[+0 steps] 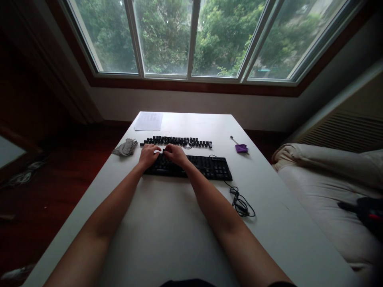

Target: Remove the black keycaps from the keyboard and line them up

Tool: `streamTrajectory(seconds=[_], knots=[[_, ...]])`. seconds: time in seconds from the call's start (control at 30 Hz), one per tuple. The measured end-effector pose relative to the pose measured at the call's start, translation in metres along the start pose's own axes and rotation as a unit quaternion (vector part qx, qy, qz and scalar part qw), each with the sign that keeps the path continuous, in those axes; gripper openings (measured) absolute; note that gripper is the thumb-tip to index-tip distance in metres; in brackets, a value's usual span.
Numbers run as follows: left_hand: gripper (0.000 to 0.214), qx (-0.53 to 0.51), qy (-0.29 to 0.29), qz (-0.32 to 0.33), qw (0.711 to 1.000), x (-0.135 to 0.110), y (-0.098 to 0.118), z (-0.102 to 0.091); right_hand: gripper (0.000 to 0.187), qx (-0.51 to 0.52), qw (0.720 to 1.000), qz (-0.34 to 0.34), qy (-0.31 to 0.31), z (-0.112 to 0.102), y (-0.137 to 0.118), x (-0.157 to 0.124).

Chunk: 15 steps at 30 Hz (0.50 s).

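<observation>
A black keyboard [209, 167] lies across the white table in front of me. My left hand [149, 155] rests at its left end, thumb and fingers apart, near the rear edge. Just to the right, my right hand [176, 154] is closed in a pinch over the keyboard's back left part. At its fingertips is a small dark piece that looks like a keycap [164, 151]. Behind the keyboard, several loose black keycaps [179, 140] stand in rows. A small round clear thing [187, 146] lies among them, too small to name.
A crumpled grey cloth [126, 147] lies left of the keycaps, and a paper sheet [149, 121] at the far left corner. On the right are a purple cloth [241, 148], a small brush [233, 139] and the coiled cable [241, 204]. A pale sofa [326, 191] stands beyond.
</observation>
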<state>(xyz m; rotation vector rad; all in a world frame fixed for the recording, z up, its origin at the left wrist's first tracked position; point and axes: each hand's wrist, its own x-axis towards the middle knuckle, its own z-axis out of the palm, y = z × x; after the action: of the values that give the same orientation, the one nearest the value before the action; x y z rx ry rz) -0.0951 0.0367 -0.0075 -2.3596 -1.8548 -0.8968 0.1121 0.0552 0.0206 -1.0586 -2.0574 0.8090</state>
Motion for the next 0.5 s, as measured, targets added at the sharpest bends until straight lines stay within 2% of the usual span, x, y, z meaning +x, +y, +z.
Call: streamTrajectory(seconds=[0.13,0.33,0.5], knots=[[0.019,-0.005,-0.001,0.014,1.000,-0.0023,-0.0012,0.0007,0.009,-0.034,0.999,-0.003,0.015,0.0024,-0.0011,0.0002],[0.019,0.002,-0.003,0.026,1.000,-0.0037,-0.0009,0.0016,0.010,-0.030,0.999,0.000,0.028,0.0040,-0.0007,-0.0009],[0.019,0.017,-0.020,0.046,0.999,-0.0037,0.0003,-0.0010,0.014,-0.015,0.998,-0.066,-0.002,0.0040,0.0028,-0.0017]])
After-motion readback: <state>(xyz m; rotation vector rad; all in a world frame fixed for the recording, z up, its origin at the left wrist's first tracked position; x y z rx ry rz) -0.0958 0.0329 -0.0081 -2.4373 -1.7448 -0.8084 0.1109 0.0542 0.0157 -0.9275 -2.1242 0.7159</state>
